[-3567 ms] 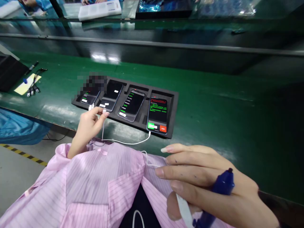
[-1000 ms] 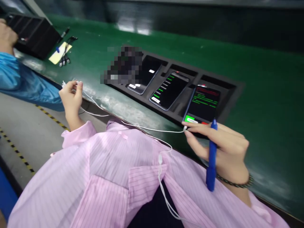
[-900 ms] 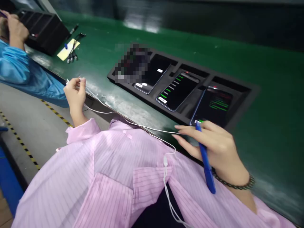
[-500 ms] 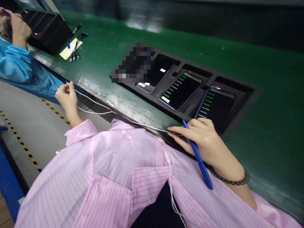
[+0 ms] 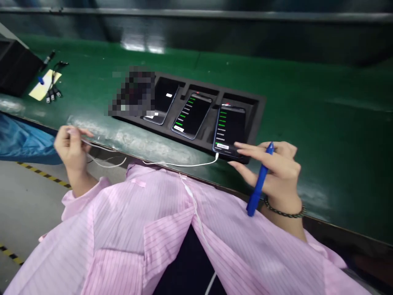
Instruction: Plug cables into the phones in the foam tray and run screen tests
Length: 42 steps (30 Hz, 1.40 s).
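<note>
My left hand [image 5: 71,145] is closed on white cables [image 5: 102,147] beyond the table's front edge; their ends are hidden in the fingers. In my right hand [image 5: 273,174] a blue pen [image 5: 260,180] is held slanting between the fingers. That hand's thumb and index finger are apart at the lower right corner of the rightmost phone [image 5: 230,127]. A white plug [image 5: 217,156] sits at this phone's bottom edge, its cable running left along the table edge. Two more phones, a middle one [image 5: 193,114] and one further left [image 5: 162,100], lie in the black foam tray [image 5: 259,108].
Pixelation covers the tray's left end. On the green table [image 5: 322,123], a yellow paper [image 5: 41,92] lies at left with short black cables [image 5: 53,94] and a dark pen [image 5: 49,58]. A black box [image 5: 14,67] stands at far left, near a person's blue sleeve [image 5: 24,139].
My right fingers have let go of the white plug, which now shows at the rightmost phone's bottom edge. The pen stays in that hand. My left hand still holds cables; the view has shifted right.
</note>
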Available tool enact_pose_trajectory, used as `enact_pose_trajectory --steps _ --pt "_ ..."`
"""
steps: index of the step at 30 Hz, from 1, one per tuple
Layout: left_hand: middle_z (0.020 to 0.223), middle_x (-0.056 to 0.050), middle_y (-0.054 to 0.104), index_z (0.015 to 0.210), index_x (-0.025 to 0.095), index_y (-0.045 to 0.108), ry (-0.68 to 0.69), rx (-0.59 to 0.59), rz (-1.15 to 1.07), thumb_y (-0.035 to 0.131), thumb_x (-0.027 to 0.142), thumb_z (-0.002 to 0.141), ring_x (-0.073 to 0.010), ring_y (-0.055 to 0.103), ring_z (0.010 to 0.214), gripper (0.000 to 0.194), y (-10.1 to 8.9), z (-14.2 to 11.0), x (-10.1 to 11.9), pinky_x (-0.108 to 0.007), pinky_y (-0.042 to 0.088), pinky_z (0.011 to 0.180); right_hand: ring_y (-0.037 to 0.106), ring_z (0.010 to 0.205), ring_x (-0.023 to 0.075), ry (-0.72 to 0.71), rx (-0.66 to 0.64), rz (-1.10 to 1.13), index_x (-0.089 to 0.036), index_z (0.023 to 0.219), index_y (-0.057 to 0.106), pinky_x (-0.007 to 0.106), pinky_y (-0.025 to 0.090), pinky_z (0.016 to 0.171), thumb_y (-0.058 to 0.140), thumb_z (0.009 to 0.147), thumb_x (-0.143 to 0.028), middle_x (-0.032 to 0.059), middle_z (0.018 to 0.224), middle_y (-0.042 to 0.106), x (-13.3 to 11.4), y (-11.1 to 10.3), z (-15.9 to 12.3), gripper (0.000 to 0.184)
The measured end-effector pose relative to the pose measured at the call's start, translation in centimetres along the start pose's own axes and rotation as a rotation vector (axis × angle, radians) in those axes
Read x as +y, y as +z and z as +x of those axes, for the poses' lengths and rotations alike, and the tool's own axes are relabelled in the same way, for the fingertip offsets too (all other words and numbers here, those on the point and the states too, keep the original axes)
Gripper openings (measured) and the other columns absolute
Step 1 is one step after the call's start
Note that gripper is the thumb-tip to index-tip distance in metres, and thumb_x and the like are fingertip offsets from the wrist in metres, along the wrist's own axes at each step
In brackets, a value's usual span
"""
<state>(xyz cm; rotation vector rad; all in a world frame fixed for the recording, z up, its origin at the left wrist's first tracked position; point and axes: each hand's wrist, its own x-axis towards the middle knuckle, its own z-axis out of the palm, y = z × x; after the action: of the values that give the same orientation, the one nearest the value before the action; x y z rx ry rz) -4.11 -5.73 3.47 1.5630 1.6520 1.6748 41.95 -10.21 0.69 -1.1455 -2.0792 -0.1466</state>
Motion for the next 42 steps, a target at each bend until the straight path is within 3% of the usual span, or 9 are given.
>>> enact_pose_trajectory --steps 4,7,11,15,21,25,33,39,42 --pt "0.052 0.007 0.057 0.084 0.021 0.055 0.1 -0.58 -0.071 0.059 0.048 0.099 -0.0076 0.048 0.04 0.031 6.4 -2.6 4.4 -0.02 0.034 0.041 0.068 0.101 0.0272 -0.097 -0.1 -0.12 -0.028 0.102 0.069 0.046 0.041 0.086 0.079 0.087 -0.03 0.0031 0.116 0.076 1.1 0.0 -0.5 0.018" --pt "0.054 0.006 0.056 0.085 0.019 0.061 0.215 -0.806 0.083 0.06 0.048 0.098 -0.0081 0.049 0.044 0.031 9.6 -3.3 5.8 -0.02 0.037 0.047 0.067 0.112 0.025 -0.19 -0.195 -0.16 -0.031 0.1 0.072 0.042 0.043 0.091 0.073 0.092 -0.026 -0.0011 0.119 0.075 1.0 0.4 0.2 0.01" --pt "0.068 0.001 0.065 0.086 0.018 0.068 0.308 -0.836 0.19 0.058 0.051 0.098 -0.0087 0.05 0.05 0.037 10.8 -2.9 5.8 -0.022 0.04 0.052 0.066 0.116 0.0253 -0.337 -0.233 -0.229 -0.028 0.102 0.072 0.041 0.046 0.092 0.066 0.093 -0.011 -0.0024 0.122 0.074 0.4 0.7 1.9 0.02" --pt "0.071 -0.001 0.067 0.082 0.018 0.071 0.347 -0.76 0.219 0.062 0.053 0.096 -0.0105 0.051 0.055 0.039 9.6 -2.1 4.8 -0.024 0.041 0.056 0.066 0.119 0.0265 -0.396 -0.274 -0.235 -0.025 0.099 0.07 0.045 0.049 0.093 0.056 0.094 -0.003 0.0023 0.126 0.072 -0.2 1.1 2.7 0.027" --pt "0.063 0.0 0.062 0.078 0.019 0.073 0.277 -0.625 0.301 0.066 0.057 0.092 -0.0106 0.046 0.051 0.041 6.8 -1.5 4.0 -0.026 0.039 0.054 0.064 0.124 0.0245 -0.274 -0.316 -0.076 -0.027 0.096 0.066 0.047 0.046 0.098 0.051 0.095 0.001 0.0016 0.128 0.071 -0.2 1.9 2.0 0.031" --pt "0.062 0.001 0.062 0.078 0.019 0.073 0.264 -0.643 0.293 0.067 0.053 0.092 -0.0097 0.044 0.05 0.037 6.6 -1.9 4.1 -0.025 0.038 0.053 0.066 0.122 0.0228 -0.217 -0.337 -0.053 -0.028 0.091 0.063 0.046 0.044 0.097 0.052 0.095 0.0 -0.0012 0.125 0.073 0.0 2.1 1.7 0.03" --pt "0.067 0.0 0.065 0.083 0.018 0.073 0.342 -0.841 0.151 0.067 0.046 0.095 -0.0101 0.053 0.056 0.031 10.0 -3.9 5.3 -0.024 0.042 0.057 0.066 0.122 0.0224 -0.281 -0.268 -0.128 -0.027 0.09 0.062 0.045 0.045 0.095 0.053 0.095 -0.002 -0.0018 0.121 0.074 0.3 2.2 1.6 0.028" --pt "0.086 -0.005 0.07 0.088 0.017 0.07 0.354 -1.051 0.051 0.059 0.04 0.1 -0.0143 0.064 0.073 0.028 13.9 -5.6 7.5 -0.026 0.047 0.067 0.065 0.124 0.0243 -0.22 -0.299 -0.113 -0.03 0.091 0.065 0.048 0.046 0.094 0.053 0.096 -0.005 -0.0032 0.122 0.074 0.5 2.3 1.3 0.028" --pt "0.081 -0.004 0.069 0.088 0.017 0.069 0.334 -1.127 0.102 0.054 0.039 0.102 -0.015 0.064 0.071 0.029 16.1 -6.4 8.3 -0.026 0.046 0.066 0.065 0.124 0.0256 -0.208 -0.29 -0.1 -0.031 0.093 0.067 0.047 0.044 0.095 0.054 0.096 -0.006 -0.004 0.125 0.073 0.6 2.3 1.1 0.028"
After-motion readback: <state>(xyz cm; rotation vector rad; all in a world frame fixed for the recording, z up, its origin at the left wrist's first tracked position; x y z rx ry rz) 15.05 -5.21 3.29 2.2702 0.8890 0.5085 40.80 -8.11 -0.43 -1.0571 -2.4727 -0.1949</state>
